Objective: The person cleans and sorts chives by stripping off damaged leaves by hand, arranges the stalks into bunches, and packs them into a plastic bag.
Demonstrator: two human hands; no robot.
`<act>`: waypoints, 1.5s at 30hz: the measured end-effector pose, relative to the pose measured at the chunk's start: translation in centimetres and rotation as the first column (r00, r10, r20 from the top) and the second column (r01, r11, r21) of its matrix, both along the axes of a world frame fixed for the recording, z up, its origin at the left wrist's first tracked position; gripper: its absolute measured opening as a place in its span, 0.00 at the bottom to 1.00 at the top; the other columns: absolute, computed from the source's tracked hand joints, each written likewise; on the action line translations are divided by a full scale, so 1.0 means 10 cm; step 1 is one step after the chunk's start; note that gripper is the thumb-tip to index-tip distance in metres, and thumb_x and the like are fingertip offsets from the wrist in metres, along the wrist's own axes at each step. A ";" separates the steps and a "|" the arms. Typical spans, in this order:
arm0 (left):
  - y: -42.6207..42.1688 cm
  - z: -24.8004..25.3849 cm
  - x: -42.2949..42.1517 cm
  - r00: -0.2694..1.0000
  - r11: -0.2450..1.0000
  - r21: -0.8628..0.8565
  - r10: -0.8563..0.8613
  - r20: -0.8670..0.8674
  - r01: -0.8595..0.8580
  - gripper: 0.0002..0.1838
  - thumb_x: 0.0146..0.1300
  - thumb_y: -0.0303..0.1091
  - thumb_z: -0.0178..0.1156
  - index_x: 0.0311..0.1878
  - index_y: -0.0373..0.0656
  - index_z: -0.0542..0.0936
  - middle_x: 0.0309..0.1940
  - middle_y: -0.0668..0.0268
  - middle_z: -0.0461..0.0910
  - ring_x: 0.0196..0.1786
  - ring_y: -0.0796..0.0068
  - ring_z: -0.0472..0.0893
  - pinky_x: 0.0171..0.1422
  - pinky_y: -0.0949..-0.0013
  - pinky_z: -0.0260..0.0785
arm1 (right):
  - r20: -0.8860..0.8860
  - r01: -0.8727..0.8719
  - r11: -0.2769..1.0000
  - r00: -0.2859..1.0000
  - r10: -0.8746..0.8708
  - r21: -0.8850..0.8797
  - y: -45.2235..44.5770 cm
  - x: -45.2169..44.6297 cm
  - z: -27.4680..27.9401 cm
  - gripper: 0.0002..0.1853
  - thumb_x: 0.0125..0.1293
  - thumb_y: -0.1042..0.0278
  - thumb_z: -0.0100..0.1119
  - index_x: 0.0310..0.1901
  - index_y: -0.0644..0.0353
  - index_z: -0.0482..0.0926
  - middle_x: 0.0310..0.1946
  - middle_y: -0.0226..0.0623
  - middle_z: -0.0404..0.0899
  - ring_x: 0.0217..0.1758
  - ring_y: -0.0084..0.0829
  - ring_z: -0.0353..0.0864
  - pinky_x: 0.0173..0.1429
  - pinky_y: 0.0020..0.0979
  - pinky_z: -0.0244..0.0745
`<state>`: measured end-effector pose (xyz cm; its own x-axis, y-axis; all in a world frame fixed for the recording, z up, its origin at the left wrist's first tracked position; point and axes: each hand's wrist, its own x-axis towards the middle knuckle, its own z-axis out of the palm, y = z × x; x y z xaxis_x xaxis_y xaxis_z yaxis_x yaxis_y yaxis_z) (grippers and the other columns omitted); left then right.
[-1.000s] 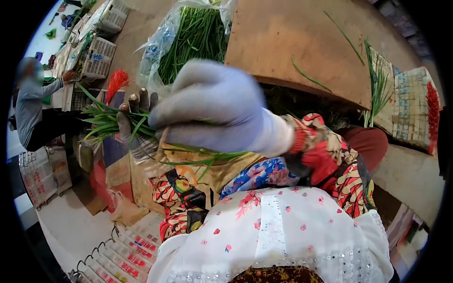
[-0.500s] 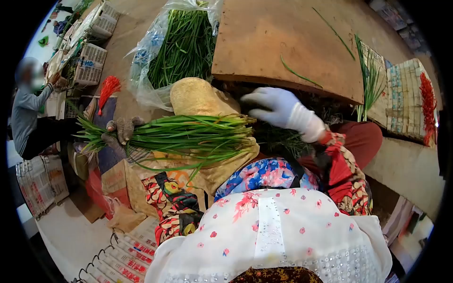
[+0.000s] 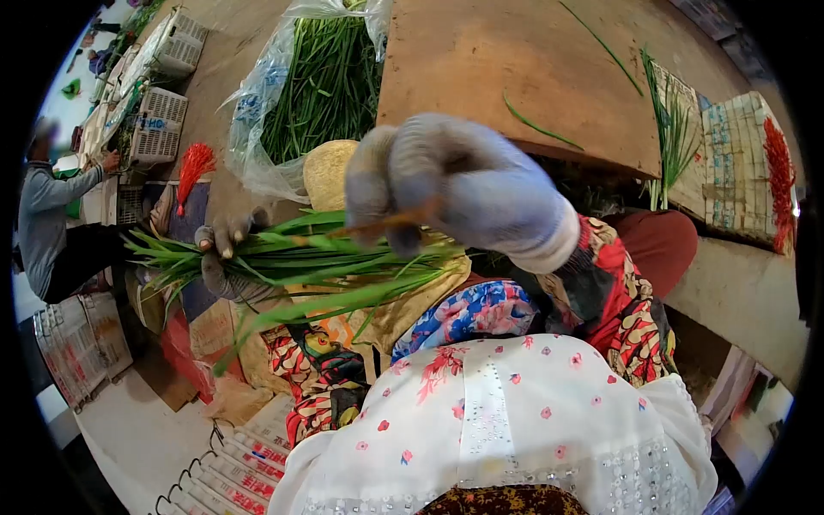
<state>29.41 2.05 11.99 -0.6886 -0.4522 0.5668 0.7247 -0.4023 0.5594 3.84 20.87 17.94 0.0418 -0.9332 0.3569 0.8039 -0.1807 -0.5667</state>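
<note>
My left hand (image 3: 225,251), in a dirty grey glove, is wrapped round a bunch of garlic chives (image 3: 318,257) near its leafy tips. The bunch lies across my lap, cut ends to the right. Over those ends, close to the camera, my right hand (image 3: 472,184) in a pale glove is closed in a pinch. A thin brownish leaf (image 3: 386,223), blurred, sticks out between its fingers. One long green blade hangs loose below the bunch toward the lower left.
A clear plastic bag (image 3: 253,129) full of chives stands beyond the bunch. To its right is a brown board (image 3: 515,77) with stray blades on it. Red ties (image 3: 196,167) hang at the left; more red ties (image 3: 778,184) lie far right. A person (image 3: 56,197) works near white crates.
My right hand has come from beside the cut ends to above the bunch, nearer the camera, and now pinches a brownish leaf. A blade has swung out below the bunch.
</note>
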 end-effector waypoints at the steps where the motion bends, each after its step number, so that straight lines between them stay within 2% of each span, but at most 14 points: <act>1: 0.00 0.08 0.08 0.994 0.999 0.028 -0.023 0.110 0.020 0.12 0.68 0.34 0.48 0.53 0.48 0.74 0.43 0.66 0.73 0.56 0.64 0.70 0.73 0.50 0.47 | 0.024 0.047 0.991 0.999 -0.045 -0.122 0.04 0.01 0.12 0.11 0.62 0.70 0.58 0.44 0.64 0.75 0.41 0.40 0.80 0.40 0.25 0.79 0.44 0.26 0.75; 11: -0.03 0.06 0.04 0.998 0.978 0.205 -0.013 -0.061 0.025 0.14 0.72 0.39 0.45 0.53 0.48 0.76 0.23 0.75 0.69 0.31 0.79 0.71 0.60 0.60 0.63 | -0.506 0.091 0.952 0.859 0.074 0.293 0.54 -0.42 -0.12 0.06 0.63 0.70 0.53 0.31 0.63 0.72 0.20 0.39 0.75 0.18 0.29 0.73 0.21 0.26 0.68; 14: 0.02 0.04 0.12 0.999 0.959 0.283 0.043 -0.019 -0.036 0.15 0.72 0.39 0.44 0.51 0.46 0.77 0.18 0.78 0.66 0.22 0.83 0.67 0.48 0.70 0.64 | 0.158 0.164 0.942 0.980 -0.122 -0.293 0.84 -0.55 -0.12 0.09 0.64 0.64 0.54 0.27 0.56 0.72 0.10 0.30 0.71 0.07 0.24 0.65 0.13 0.27 0.62; 16: -0.06 0.04 0.14 1.000 0.968 0.251 -0.007 0.016 0.003 0.16 0.72 0.39 0.44 0.53 0.46 0.76 0.19 0.77 0.66 0.24 0.83 0.68 0.52 0.70 0.64 | -0.041 -0.211 0.778 0.972 0.233 -0.591 0.85 -1.11 0.04 0.07 0.69 0.70 0.47 0.33 0.61 0.71 0.25 0.42 0.82 0.23 0.34 0.83 0.25 0.28 0.79; 22: -0.14 -0.13 0.25 0.997 0.966 0.252 0.072 -0.021 -0.064 0.17 0.72 0.40 0.43 0.56 0.45 0.73 0.23 0.75 0.65 0.30 0.83 0.69 0.61 0.66 0.62 | 0.114 0.282 0.917 0.959 -0.260 -0.283 1.53 -1.45 -0.63 0.05 0.67 0.69 0.50 0.33 0.57 0.74 0.22 0.33 0.80 0.17 0.23 0.76 0.21 0.25 0.72; 24: -0.16 -0.17 0.30 0.997 0.950 0.307 0.073 -0.029 -0.061 0.17 0.72 0.40 0.43 0.57 0.45 0.73 0.23 0.75 0.65 0.30 0.83 0.69 0.62 0.66 0.61 | -0.495 0.486 0.806 0.820 -0.286 0.339 1.45 -1.38 -0.74 0.06 0.64 0.67 0.53 0.39 0.58 0.76 0.26 0.32 0.80 0.19 0.24 0.75 0.25 0.26 0.71; 25: -0.16 -0.18 0.32 0.997 0.941 0.331 0.075 -0.018 -0.065 0.17 0.72 0.40 0.43 0.57 0.45 0.73 0.23 0.75 0.65 0.31 0.82 0.69 0.63 0.65 0.61 | -0.849 0.769 0.367 0.507 0.149 0.524 1.34 -1.26 -0.70 0.11 0.62 0.68 0.54 0.45 0.60 0.77 0.33 0.35 0.82 0.26 0.27 0.80 0.32 0.28 0.75; 26: -0.17 -0.21 0.33 0.997 0.933 0.354 0.080 -0.009 -0.071 0.17 0.72 0.40 0.44 0.57 0.45 0.73 0.24 0.74 0.65 0.32 0.82 0.69 0.64 0.65 0.60 | -0.983 0.487 0.867 -0.182 -0.016 -0.104 1.43 -1.45 -1.52 0.22 0.58 0.66 0.57 0.56 0.57 0.74 0.45 0.40 0.81 0.44 0.35 0.82 0.47 0.36 0.76; 27: -0.20 -0.26 0.37 0.996 0.935 0.347 0.084 -0.014 -0.074 0.17 0.72 0.40 0.44 0.57 0.45 0.73 0.24 0.74 0.65 0.32 0.82 0.69 0.64 0.65 0.60 | -0.509 0.537 0.751 -0.556 0.658 0.385 1.16 -1.13 -1.23 0.23 0.58 0.62 0.57 0.57 0.51 0.74 0.46 0.42 0.80 0.52 0.43 0.78 0.57 0.43 0.71; 28: -0.25 -0.29 0.44 1.000 0.937 0.350 0.013 0.008 -0.015 0.17 0.72 0.41 0.44 0.57 0.45 0.73 0.25 0.74 0.65 0.32 0.82 0.69 0.64 0.64 0.60 | -0.504 0.541 0.756 -0.568 0.651 0.367 0.95 -1.05 -1.35 0.24 0.60 0.55 0.57 0.58 0.47 0.72 0.45 0.44 0.79 0.50 0.48 0.77 0.54 0.41 0.72; 32: -0.17 -0.19 0.25 0.998 0.936 0.346 -0.053 -0.040 0.064 0.18 0.72 0.41 0.43 0.59 0.45 0.71 0.26 0.74 0.65 0.34 0.82 0.68 0.64 0.64 0.59 | -0.937 0.589 0.807 0.306 -0.167 0.048 0.22 -0.36 -1.37 0.16 0.61 0.55 0.56 0.43 0.59 0.81 0.41 0.43 0.80 0.46 0.43 0.78 0.53 0.35 0.72; 39: -0.13 -0.14 0.23 0.998 0.939 0.341 0.050 -0.035 -0.035 0.18 0.72 0.41 0.43 0.57 0.44 0.73 0.21 0.75 0.64 0.28 0.83 0.68 0.54 0.71 0.62 | -0.851 0.601 0.793 0.462 -0.249 0.094 -0.14 0.09 -1.23 0.10 0.57 0.66 0.62 0.35 0.63 0.80 0.31 0.35 0.79 0.34 0.29 0.78 0.42 0.28 0.73; 43: -0.15 -0.20 0.32 0.996 0.953 0.295 0.081 -0.037 -0.067 0.18 0.72 0.40 0.43 0.55 0.42 0.75 0.18 0.76 0.64 0.22 0.83 0.67 0.47 0.76 0.63 | 0.147 0.197 0.980 0.968 -0.201 0.038 0.39 -0.63 -1.29 0.20 0.67 0.55 0.48 0.20 0.59 0.73 0.22 0.30 0.71 0.25 0.25 0.67 0.31 0.27 0.61; 45: -0.16 -0.25 0.33 0.998 0.967 0.251 0.056 -0.040 -0.044 0.19 0.72 0.39 0.42 0.56 0.40 0.74 0.18 0.75 0.65 0.21 0.83 0.67 0.44 0.76 0.65 | -0.400 0.258 0.952 0.900 -0.175 0.165 0.55 -0.85 -1.25 0.18 0.67 0.56 0.50 0.29 0.64 0.78 0.28 0.33 0.76 0.31 0.31 0.74 0.39 0.29 0.68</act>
<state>32.76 0.48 9.45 -0.6370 -0.6166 0.4625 0.7703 -0.4876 0.4109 -4.61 26.41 5.44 -0.0782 -0.9854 0.1513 0.4775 -0.1703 -0.8620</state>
